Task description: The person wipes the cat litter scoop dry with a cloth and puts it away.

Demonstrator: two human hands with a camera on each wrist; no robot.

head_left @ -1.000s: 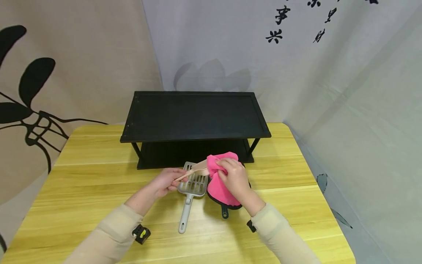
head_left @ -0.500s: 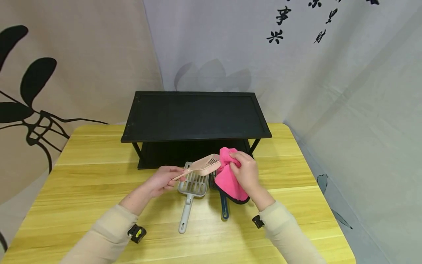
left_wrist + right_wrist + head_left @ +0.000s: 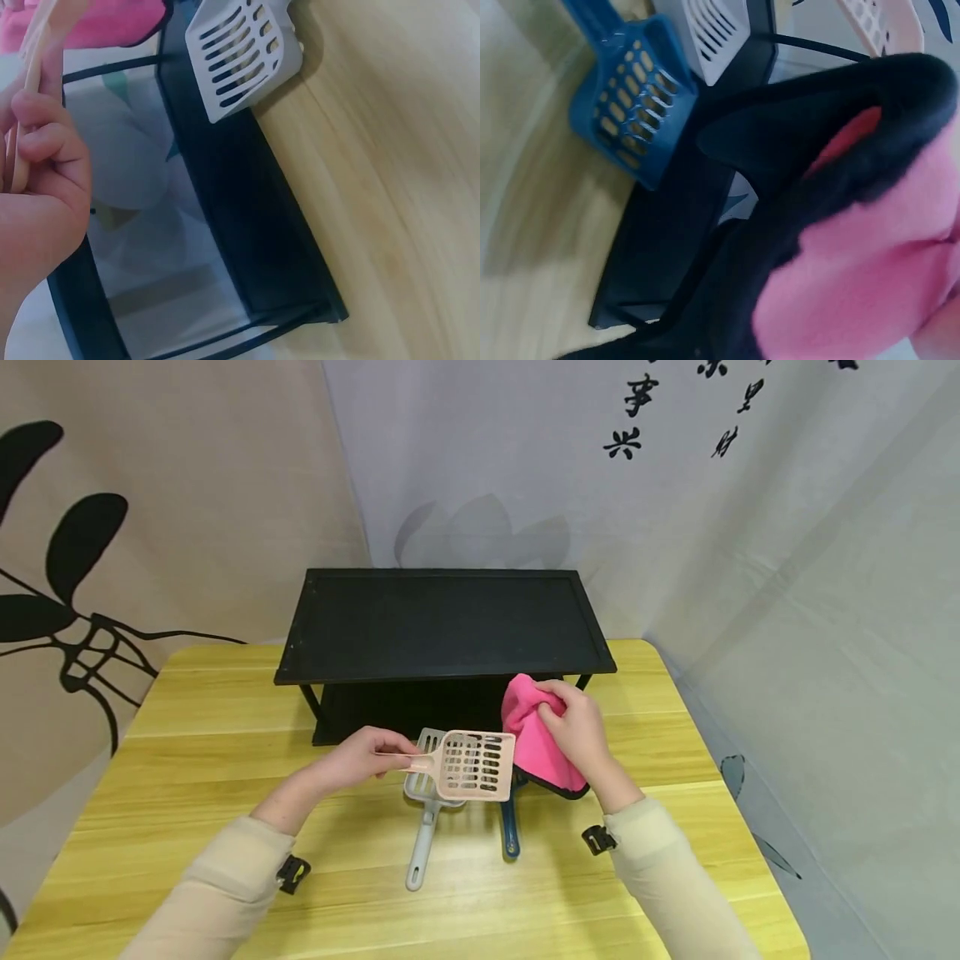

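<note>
In the head view my left hand (image 3: 367, 755) grips the handle of a pale pink litter scoop (image 3: 476, 766), its slotted face turned toward the camera. My right hand (image 3: 576, 727) pinches a bright pink cloth (image 3: 542, 745) with a black edge, just right of the scoop's head. Beneath the held scoop lies a grey litter scoop (image 3: 422, 847) on the table, partly covered by it. A blue litter scoop (image 3: 510, 828) lies to the right, its head hidden in the head view but plain in the right wrist view, where its slotted head (image 3: 637, 101) shows.
A black two-tier shelf (image 3: 450, 622) stands at the back of the wooden table (image 3: 225, 760). The heads of the grey and blue scoops lie by its lower tier's front edge. Behind hangs a pale curtain (image 3: 480, 460) with black writing.
The cloth has come off the pink scoop and moved right and up with my right hand. My left hand has turned the scoop's face to the camera. The blue scoop's handle is more exposed.
</note>
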